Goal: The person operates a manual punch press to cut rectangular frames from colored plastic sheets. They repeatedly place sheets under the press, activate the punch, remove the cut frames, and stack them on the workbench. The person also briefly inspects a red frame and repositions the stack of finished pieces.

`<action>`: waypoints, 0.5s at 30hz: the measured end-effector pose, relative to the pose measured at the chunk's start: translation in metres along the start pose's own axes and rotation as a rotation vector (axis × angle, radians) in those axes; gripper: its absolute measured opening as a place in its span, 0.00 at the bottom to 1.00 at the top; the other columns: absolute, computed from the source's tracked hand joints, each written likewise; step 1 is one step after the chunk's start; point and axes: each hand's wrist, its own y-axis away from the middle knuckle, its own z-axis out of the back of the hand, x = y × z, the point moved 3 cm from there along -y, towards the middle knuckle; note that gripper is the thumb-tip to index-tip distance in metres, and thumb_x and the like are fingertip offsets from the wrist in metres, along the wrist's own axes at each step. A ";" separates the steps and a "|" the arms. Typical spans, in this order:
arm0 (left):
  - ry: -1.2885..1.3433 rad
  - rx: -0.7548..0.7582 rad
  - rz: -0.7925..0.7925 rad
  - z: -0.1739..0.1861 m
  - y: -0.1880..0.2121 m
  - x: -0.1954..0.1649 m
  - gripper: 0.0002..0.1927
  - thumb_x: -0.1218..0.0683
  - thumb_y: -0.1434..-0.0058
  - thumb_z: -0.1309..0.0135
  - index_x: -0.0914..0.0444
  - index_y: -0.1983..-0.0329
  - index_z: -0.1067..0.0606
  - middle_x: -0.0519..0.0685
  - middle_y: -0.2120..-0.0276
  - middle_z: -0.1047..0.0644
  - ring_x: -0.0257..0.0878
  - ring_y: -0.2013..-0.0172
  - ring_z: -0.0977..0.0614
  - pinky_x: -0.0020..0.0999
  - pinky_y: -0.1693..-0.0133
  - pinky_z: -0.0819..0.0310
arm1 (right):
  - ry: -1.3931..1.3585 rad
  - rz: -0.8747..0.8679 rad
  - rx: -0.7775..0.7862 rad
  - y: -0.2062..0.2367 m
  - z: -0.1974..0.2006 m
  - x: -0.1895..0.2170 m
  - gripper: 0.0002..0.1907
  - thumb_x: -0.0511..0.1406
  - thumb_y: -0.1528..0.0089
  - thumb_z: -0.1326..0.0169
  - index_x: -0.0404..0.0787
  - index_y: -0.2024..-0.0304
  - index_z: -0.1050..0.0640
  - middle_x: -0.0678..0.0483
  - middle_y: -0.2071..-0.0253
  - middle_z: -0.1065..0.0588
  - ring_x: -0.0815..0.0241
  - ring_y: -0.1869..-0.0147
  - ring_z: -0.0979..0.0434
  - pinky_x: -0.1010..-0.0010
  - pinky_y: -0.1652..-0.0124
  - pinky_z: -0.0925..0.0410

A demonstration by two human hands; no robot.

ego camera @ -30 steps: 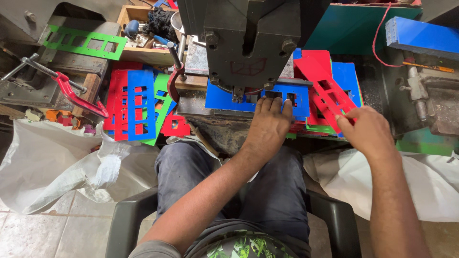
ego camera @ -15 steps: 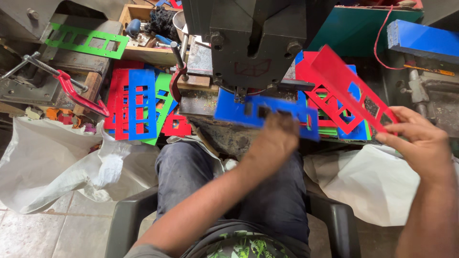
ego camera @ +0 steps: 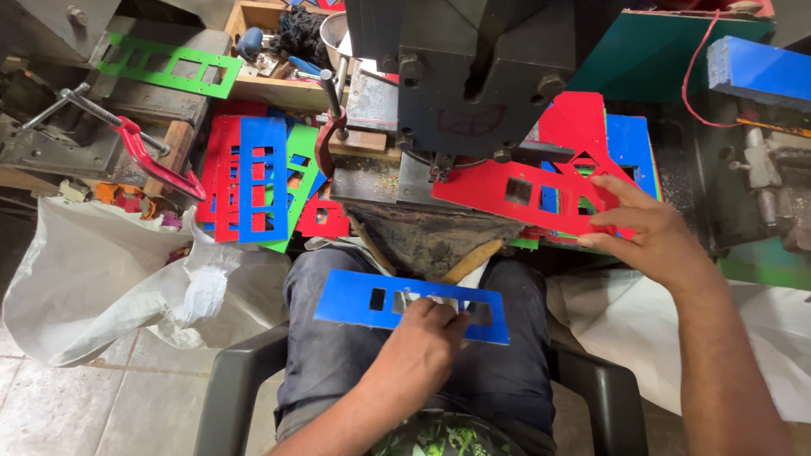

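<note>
- A white sack (ego camera: 110, 279) slumps at the far left, beside the person's knee, below a red clamp (ego camera: 156, 165) on the table's left side.
- A stack of punched plates (ego camera: 253, 181), red, blue and green, lies on the table's left part, just left of the grey press (ego camera: 473, 76).
- The blue plate (ego camera: 410, 306) with rectangular cut-outs lies across the person's lap, off the table's front edge; the left hand (ego camera: 418, 346) grips its near long edge, fingers clamped on it around the middle cut-outs.
- The red plate (ego camera: 507, 194) sits under the press at the table's front middle, one end beneath the press head.
- The right hand (ego camera: 650, 232) holds the red plate's right end, fingers spread, pinching its edge.
- A blue block (ego camera: 760, 72) rests at the table's far right corner.
</note>
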 end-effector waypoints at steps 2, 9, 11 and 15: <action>0.058 -0.065 0.004 0.015 0.008 0.008 0.17 0.59 0.46 0.40 0.70 0.53 0.23 0.56 0.62 0.23 0.53 0.56 0.24 0.44 0.52 0.30 | -0.059 0.007 0.034 -0.016 -0.013 0.013 0.18 0.39 0.49 0.32 0.38 0.58 0.17 0.45 0.30 0.32 0.51 0.29 0.29 0.62 0.45 0.28; 0.204 -0.105 0.040 0.045 0.052 0.026 0.18 0.60 0.49 0.37 0.69 0.54 0.22 0.56 0.58 0.22 0.54 0.52 0.23 0.45 0.50 0.29 | 0.098 0.086 0.031 -0.056 -0.060 0.074 0.17 0.42 0.47 0.33 0.37 0.61 0.16 0.44 0.29 0.33 0.45 0.28 0.31 0.58 0.42 0.32; 0.228 -0.104 0.047 0.048 0.066 0.034 0.18 0.60 0.45 0.36 0.69 0.51 0.22 0.55 0.59 0.23 0.53 0.51 0.23 0.44 0.48 0.29 | 0.160 0.008 0.081 -0.063 -0.068 0.088 0.17 0.43 0.47 0.34 0.38 0.61 0.15 0.45 0.28 0.34 0.46 0.31 0.30 0.58 0.42 0.32; 0.301 -0.070 0.054 0.054 0.094 0.053 0.18 0.60 0.43 0.36 0.69 0.50 0.21 0.55 0.58 0.22 0.53 0.52 0.22 0.44 0.49 0.28 | 0.319 0.067 0.163 -0.073 -0.076 0.118 0.16 0.42 0.44 0.38 0.37 0.62 0.15 0.41 0.29 0.35 0.43 0.32 0.32 0.57 0.41 0.35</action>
